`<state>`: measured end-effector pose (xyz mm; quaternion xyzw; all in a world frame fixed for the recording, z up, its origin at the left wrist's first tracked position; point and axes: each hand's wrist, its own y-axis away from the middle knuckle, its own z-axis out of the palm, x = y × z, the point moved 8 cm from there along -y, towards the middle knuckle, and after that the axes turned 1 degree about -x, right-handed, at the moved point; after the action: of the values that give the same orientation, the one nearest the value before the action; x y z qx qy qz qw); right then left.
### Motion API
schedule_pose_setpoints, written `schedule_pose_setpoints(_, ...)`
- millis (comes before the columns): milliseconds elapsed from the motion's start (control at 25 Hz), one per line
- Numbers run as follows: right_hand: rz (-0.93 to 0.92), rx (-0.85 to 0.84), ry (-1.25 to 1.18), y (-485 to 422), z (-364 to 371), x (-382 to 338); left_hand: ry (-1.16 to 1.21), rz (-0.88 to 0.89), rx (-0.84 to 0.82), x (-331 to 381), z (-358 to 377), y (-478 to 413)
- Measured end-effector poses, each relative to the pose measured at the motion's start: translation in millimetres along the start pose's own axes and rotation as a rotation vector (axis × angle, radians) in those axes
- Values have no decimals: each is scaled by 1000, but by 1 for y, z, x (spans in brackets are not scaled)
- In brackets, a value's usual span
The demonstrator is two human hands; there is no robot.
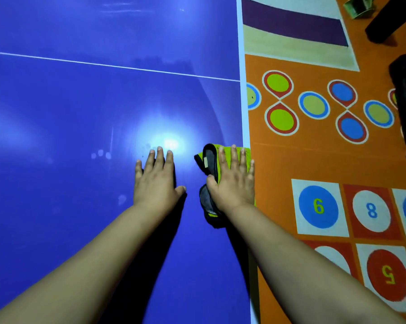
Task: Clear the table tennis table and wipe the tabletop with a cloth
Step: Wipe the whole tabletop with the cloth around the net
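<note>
Two hands are lying flat, side by side, on the tabletop (80, 101) near its right edge. The left hand (156, 178) is resting on the bare surface; the right hand (232, 181) is lying on a cloth (210, 157) reaching that edge. A line (103, 64) is crossing the tabletop beyond them. The floor (314, 160) is lying to the right.

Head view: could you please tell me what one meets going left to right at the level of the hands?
Blue tabletop → left hand, flat on it → right hand pressing the green and grey cloth → white table edge → orange painted floor.
</note>
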<state>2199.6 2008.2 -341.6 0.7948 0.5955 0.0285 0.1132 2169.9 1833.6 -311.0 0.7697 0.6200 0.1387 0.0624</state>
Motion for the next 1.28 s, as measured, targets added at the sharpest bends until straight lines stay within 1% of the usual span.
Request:
schedule_pose_setpoints(240, -20, 14, 1, -121, -25, -6, 18, 12, 48, 9, -15, -73)
schedule_pose_setpoints(360, -25, 19, 5, -172, -36, -8, 37, 50, 79, 16, -18, -98)
schedule_pose_setpoints(480, 9, 10, -16, -217, -49, -7, 62, 81, 101, 17, -21, -114)
schedule_pose_setpoints(600, 75, 43, -42, -239, -56, -8, 90, 84, 140, -5, -28, -131)
schedule_pose_setpoints(720, 138, 72, -22, -237, -56, -12, 117, 77, 141, -47, -34, -145)
schedule_pose_setpoints(800, 220, 83, -13, -234, -55, -21, 132, 75, 136, -82, -38, -152)
schedule_pose_setpoints(880, 299, 100, -16, -236, -52, -51, 125, 80, 149, -126, -46, -158)
schedule_pose_setpoints(960, 327, 112, -15, -242, -48, -102, 121, 78, 162, -174, -56, -165)
schedule_pose_setpoints(1120, 258, 121, -1, -258, -40, -228, 124, 43, 182, -268, -75, -175)
schedule_pose_setpoints(1280, 139, 108, 5, -266, -27, -364, 108, -38, 192, -370, -87, -174)
